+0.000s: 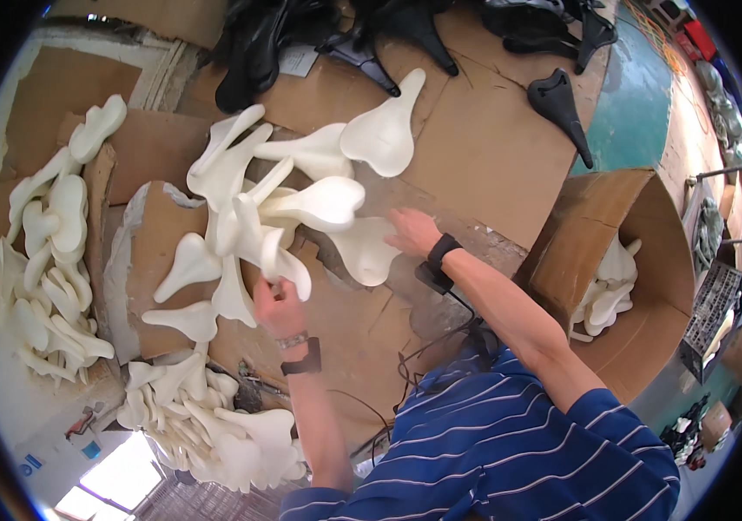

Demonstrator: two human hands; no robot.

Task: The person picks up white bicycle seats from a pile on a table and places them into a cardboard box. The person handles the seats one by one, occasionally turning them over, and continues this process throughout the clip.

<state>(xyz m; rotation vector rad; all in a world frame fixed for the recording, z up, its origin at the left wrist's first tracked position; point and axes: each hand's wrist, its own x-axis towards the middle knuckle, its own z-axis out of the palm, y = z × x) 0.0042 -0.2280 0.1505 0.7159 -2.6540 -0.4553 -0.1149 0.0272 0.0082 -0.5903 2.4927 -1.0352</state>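
Sorting stage of white bicycle-saddle foam pads, viewed from above. The central heap [245, 195] lies on the cardboard-covered surface [488, 148] in front of the person. The work appears partway along: a group of pads [607, 295] already lies inside the open carton [601, 217] at right, while the central heap, a left pile [62, 221] and a near pile [214, 425] remain outside it; whether these piles are finished or waiting cannot be told. Black saddles [557, 108] lie along the far side. The left hand [278, 310] pinches the near end of a curled pad [288, 267] between thumb and fingers. This pad is tilted on edge, its long axis slanting from upper left to lower right; its nose cannot be identified. The right hand [416, 233] has its fingers extended to the rim of a flatter pad [362, 250]; whether they grip it is unclear. That pad's broad end points toward the person and slightly right, its narrower part running beneath a neighbouring pad [323, 205].
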